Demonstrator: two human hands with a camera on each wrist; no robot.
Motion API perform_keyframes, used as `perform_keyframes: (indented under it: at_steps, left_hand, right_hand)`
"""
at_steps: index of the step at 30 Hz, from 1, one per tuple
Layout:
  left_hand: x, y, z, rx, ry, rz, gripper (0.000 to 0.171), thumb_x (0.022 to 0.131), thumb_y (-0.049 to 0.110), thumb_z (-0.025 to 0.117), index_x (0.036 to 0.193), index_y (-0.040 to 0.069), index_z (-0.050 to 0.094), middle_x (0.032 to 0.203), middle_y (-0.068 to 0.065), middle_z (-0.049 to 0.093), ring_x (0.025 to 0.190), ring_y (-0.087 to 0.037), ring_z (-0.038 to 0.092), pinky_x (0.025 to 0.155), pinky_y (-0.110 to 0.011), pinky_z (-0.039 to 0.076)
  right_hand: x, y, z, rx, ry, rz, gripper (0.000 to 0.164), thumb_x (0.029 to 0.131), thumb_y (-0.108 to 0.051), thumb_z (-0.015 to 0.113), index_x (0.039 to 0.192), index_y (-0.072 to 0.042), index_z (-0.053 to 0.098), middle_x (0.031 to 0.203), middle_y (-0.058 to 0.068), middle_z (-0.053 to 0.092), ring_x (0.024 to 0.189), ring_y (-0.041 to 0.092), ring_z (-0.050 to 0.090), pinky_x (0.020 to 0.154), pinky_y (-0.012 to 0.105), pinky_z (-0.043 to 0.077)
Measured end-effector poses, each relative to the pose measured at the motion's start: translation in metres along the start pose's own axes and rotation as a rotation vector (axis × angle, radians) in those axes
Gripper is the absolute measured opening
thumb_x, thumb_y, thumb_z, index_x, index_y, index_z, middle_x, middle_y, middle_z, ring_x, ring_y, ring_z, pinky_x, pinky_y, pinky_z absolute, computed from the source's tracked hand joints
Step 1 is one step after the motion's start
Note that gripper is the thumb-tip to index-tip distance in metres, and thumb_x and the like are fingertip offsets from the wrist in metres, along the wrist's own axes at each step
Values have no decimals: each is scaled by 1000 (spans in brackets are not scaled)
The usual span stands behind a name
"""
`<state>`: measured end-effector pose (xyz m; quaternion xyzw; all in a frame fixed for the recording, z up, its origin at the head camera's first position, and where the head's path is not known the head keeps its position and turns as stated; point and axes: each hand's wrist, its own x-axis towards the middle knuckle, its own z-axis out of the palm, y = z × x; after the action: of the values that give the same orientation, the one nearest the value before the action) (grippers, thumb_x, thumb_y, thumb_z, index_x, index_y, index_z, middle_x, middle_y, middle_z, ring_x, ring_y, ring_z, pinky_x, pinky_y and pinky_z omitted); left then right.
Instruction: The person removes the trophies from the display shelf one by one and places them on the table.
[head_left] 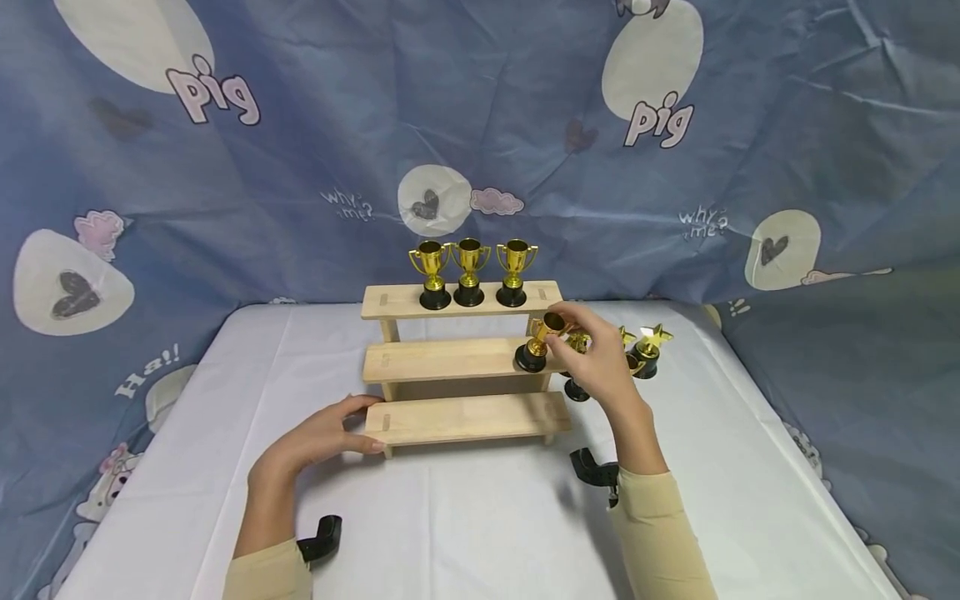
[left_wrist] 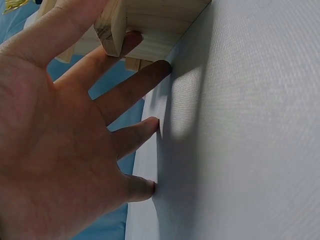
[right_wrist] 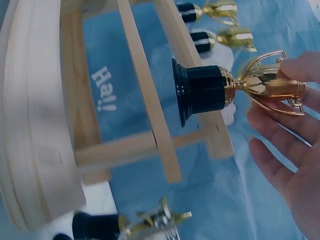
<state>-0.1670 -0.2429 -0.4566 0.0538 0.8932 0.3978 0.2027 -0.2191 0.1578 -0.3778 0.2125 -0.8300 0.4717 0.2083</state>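
Observation:
My right hand [head_left: 600, 354] pinches a small gold trophy cup [right_wrist: 267, 82] with a black base by its bowl. That trophy is slightly tilted, its base close over the right end of the middle shelf [head_left: 442, 360]. At the left end of the wooden three-step stand [head_left: 465, 417], my left hand [head_left: 318, 433] holds the lowest shelf, thumb at the front corner and index finger at the back. In the left wrist view the other fingers [left_wrist: 135, 90] spread down toward the white cloth. Three gold trophy cups [head_left: 469, 271] stand upright on the top shelf [head_left: 390, 302].
Several more trophies, including a star-topped one [head_left: 648, 350], stand on the white tablecloth [head_left: 750, 467] right of the stand, partly hidden by my right hand. A blue printed curtain [head_left: 300, 167] hangs behind the table and along its sides. Black mounts [head_left: 322, 537] sit at both wrists.

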Motion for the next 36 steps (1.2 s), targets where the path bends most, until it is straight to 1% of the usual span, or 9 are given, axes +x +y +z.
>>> perform_keyframes:
  at_steps: [2, 6, 10, 14, 19, 23, 28, 32, 36]
  left_hand:
    - [0, 0, 0, 2, -1, 0, 87, 75, 43, 83, 148, 15, 45, 156, -21, 38, 146, -47, 29, 110, -68, 31]
    - [1, -2, 0, 7, -6, -8, 87, 76, 44, 83, 149, 16, 45, 156, -22, 37, 146, -47, 28, 110, -68, 31]
    - [2, -2, 0, 6, -4, -6, 87, 76, 43, 83, 149, 15, 45, 156, -22, 37, 146, -47, 28, 110, -68, 31]
    - [1, -2, 0, -2, 1, -2, 86, 75, 42, 83, 148, 15, 46, 156, -22, 37, 147, -47, 27, 111, -68, 30]
    - [1, -1, 0, -12, 2, 2, 85, 75, 42, 83, 147, 15, 47, 156, -21, 37, 147, -46, 27, 112, -68, 29]
    - [1, -1, 0, -6, 0, 2, 85, 75, 42, 83, 147, 14, 47, 156, -21, 38, 147, -47, 28, 111, -68, 29]
    - [1, -1, -1, 0, -5, 2, 86, 75, 43, 83, 147, 14, 46, 156, -21, 38, 146, -47, 28, 111, -68, 30]
    - [2, -2, -1, -4, -3, 2, 86, 75, 43, 83, 147, 14, 46, 156, -20, 39, 147, -45, 28, 112, -67, 29]
    - [2, -1, -1, -12, -5, 1, 86, 74, 42, 84, 147, 14, 46, 156, -21, 38, 147, -45, 27, 112, -68, 29]
  right_hand:
    - [-2, 2, -6, -9, 18, 14, 37, 87, -8, 75, 123, -10, 68, 116, 10, 71, 105, 23, 64, 91, 38, 49]
    - [-6, 14, -17, -20, 53, 37, 37, 87, -9, 75, 123, -13, 68, 111, 8, 72, 99, 14, 61, 89, 32, 49]
    - [-9, 17, -25, -41, 91, 76, 38, 86, -3, 74, 123, -8, 67, 109, 13, 71, 95, 8, 58, 88, 31, 49]
    - [-9, 6, -34, -59, 121, 83, 37, 85, 2, 72, 121, -1, 66, 107, 20, 70, 93, 6, 57, 86, 33, 49]
    - [-11, -7, -47, -55, 172, 80, 33, 85, 4, 69, 118, 2, 67, 102, 24, 69, 88, 1, 58, 84, 28, 49]
    - [-14, 10, -54, -45, 210, 117, 35, 85, 3, 69, 120, 0, 67, 104, 22, 70, 86, -4, 56, 87, 28, 49]
    - [-15, 33, -60, -66, 246, 129, 36, 85, 2, 69, 120, -3, 68, 105, 20, 70, 85, -6, 55, 85, 18, 46]
    - [-16, 40, -67, -75, 282, 105, 36, 85, 0, 69, 120, -6, 69, 104, 17, 70, 86, -4, 56, 83, 15, 46]
    - [-17, 45, -75, -121, 327, 119, 35, 85, -1, 69, 119, -9, 69, 102, 14, 71, 85, -6, 57, 83, 13, 47]
